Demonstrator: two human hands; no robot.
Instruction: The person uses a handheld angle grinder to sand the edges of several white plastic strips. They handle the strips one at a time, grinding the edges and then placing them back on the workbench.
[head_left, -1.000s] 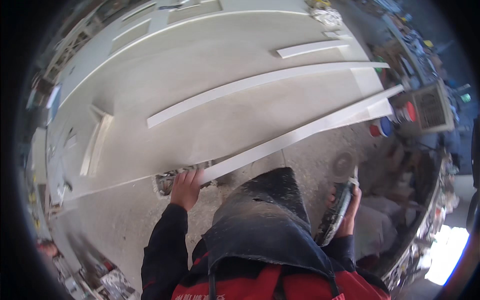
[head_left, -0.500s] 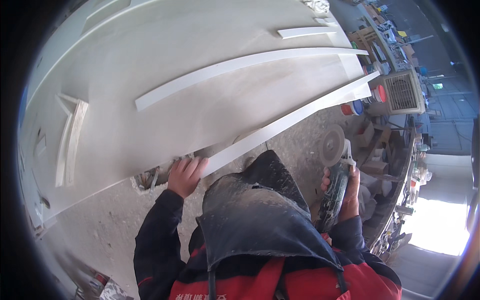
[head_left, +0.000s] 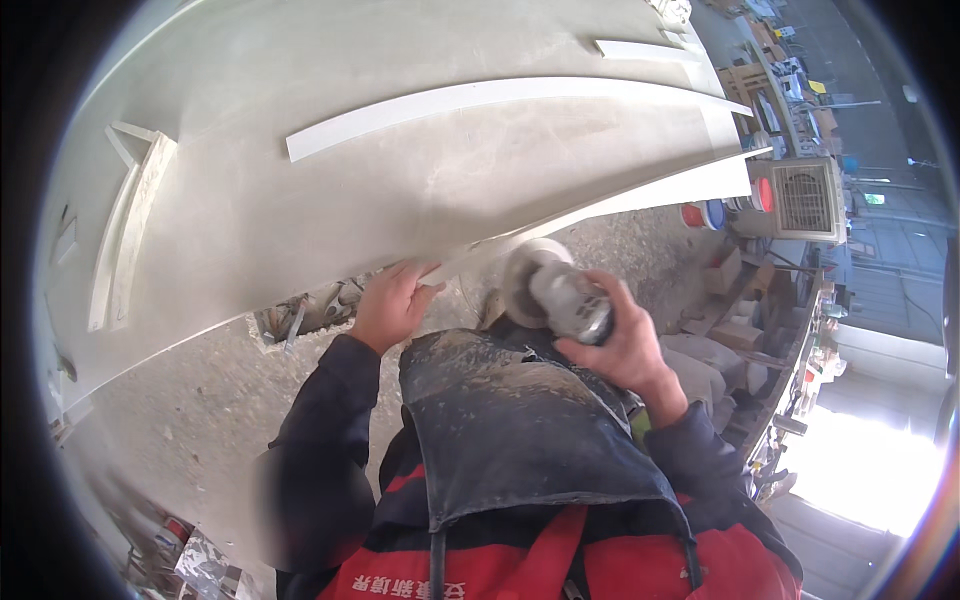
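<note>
A long white strip (head_left: 590,208) lies along the near edge of a big pale tabletop (head_left: 250,240). My left hand (head_left: 393,303) grips its near end, thumb and fingers pressed together around it. In my right hand (head_left: 630,345) is an angle grinder (head_left: 572,303), its body wrapped by my fingers. The grinder's round disc (head_left: 528,282) is blurred and close beside the strip near my left hand; whether it touches the strip I cannot tell. A dusty dark apron (head_left: 540,430) hangs below my hands.
A curved white strip (head_left: 480,95) and a shorter strip (head_left: 645,50) lie farther across the tabletop. At left is an angled white frame piece (head_left: 140,220). Paint buckets (head_left: 705,214), an air cooler (head_left: 803,198) and a cluttered bench (head_left: 790,400) stand to the right.
My right hand has swung the grinder left and inward, up to the strip. The strip has turned more edge-on in my left hand, whose grip has shifted slightly.
</note>
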